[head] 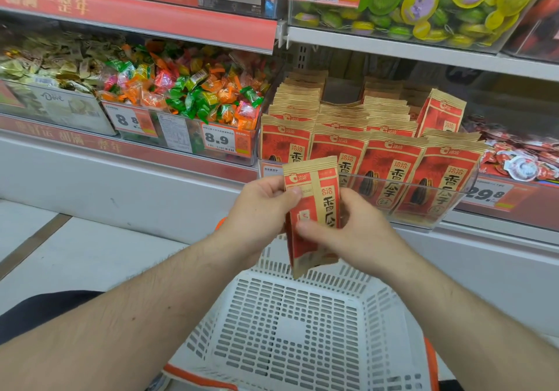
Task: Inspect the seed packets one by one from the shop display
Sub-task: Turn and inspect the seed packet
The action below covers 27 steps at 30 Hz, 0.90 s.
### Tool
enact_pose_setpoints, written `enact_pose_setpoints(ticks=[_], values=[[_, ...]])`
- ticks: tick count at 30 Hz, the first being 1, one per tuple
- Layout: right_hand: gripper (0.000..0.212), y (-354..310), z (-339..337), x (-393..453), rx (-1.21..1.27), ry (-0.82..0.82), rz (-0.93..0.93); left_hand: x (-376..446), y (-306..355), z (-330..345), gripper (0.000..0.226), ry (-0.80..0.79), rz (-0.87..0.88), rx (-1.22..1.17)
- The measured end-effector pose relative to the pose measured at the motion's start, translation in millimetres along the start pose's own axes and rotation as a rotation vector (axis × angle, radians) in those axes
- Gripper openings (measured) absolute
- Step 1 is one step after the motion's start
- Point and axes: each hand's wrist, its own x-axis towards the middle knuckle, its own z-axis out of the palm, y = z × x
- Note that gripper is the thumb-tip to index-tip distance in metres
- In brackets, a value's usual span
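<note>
A red and tan seed packet (314,197) stands upright between both my hands, in front of the shelf. My left hand (260,218) grips its left edge, thumb on the front near the top. My right hand (348,233) holds its right side, thumb pressed low on the front. Behind it, several rows of the same seed packets (390,160) stand in a clear plastic display bin (453,206) on the shelf.
A white slotted shopping basket (302,324) with orange trim sits below my hands. Left of the display bin lie bins of colourful wrapped candy (196,88) with price tags. Green and yellow sweets (423,0) fill the upper shelf. More red packets (520,154) lie at right.
</note>
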Motion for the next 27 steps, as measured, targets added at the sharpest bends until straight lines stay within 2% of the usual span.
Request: enact_pose_setpoints(ticks=[4,5,8,15,20,27], values=[[0.013,-5.6,-15.3,5.3,0.263,0.163,-0.106,1.2,4.3,-7.0,0.026,-0.069,-0.014,0.078],[0.012,-7.7,-16.8,3.9,0.319,0.169,-0.132,1.2,4.8,-7.7,0.026,-0.095,-0.017,0.089],[0.021,-6.7,-18.1,-0.2,0.36,0.151,-0.185,1.7,6.5,-10.1,0.026,-0.142,0.001,0.104],[0.017,0.0,-22.8,-1.3,0.229,0.163,-0.277,3.8,8.6,-20.4,0.036,-0.115,0.245,0.271],[0.023,0.0,-23.9,-1.8,0.204,0.194,-0.284,4.9,5.7,-22.6,0.039,-0.061,0.288,0.313],[0.027,-1.2,-24.1,-2.4,0.179,0.207,-0.304,3.6,6.1,-21.5,0.04,-0.07,0.309,0.309]])
